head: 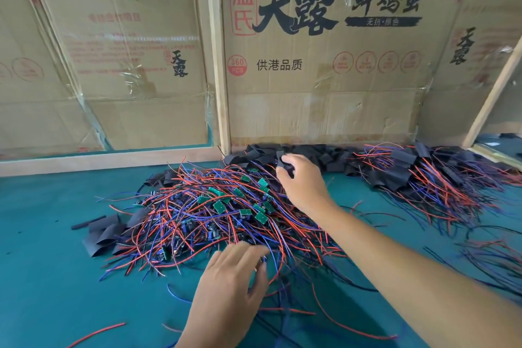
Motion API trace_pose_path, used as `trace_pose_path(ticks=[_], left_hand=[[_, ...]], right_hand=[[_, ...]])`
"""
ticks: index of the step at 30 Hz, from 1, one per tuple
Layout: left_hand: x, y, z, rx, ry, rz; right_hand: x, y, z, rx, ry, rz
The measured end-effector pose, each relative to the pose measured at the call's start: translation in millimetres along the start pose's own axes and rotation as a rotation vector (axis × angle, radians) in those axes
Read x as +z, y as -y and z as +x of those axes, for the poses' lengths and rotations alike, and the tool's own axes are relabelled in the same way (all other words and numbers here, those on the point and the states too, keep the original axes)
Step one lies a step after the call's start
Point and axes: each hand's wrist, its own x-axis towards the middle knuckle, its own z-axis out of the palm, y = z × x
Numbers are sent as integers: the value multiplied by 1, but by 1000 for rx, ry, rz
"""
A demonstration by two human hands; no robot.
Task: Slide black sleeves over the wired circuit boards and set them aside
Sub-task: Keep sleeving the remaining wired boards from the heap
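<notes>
Right hand (pixel 303 181), centre of frame, pinches one black sleeve (pixel 283 164) between thumb and fingertips, at the edge of the loose sleeve heap (pixel 305 154) along the cardboard wall (pixel 324 79). Left hand (pixel 234 277), lower centre, lies with fingers fairly straight on the near fringe of the tangled board pile (pixel 214 215), gripping nothing I can see.

Finished, sleeved pieces (pixel 423 175) sit at right on the green table (pixel 50 234).

Judgement: boards light but rigid, likely fragile at the solder joints; wires springy and snag-prone. Take a board by its edges, not its leads. Sleeve soft, flattened, needs opening.
</notes>
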Motion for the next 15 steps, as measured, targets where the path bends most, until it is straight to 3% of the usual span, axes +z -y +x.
trace_pose_path(ticks=[2, 5, 8, 11, 15], left_hand=[[-2, -3, 0, -118, -50, -105], [-4, -9, -1, -279, -46, -297], [-5, -16, -1, -300, 6, -423], [-5, -27, -2, -275, 26, -464], [-2, -32, -1, -377, 31, -651]], right_hand=[[-23, 12, -44, 73, 8, 298], [-51, 31, -112, 171, 162, 725], [-57, 36, -156, 130, 198, 694], [-54, 27, -168, 230, 185, 810], [-51, 24, -169, 243, 166, 839]])
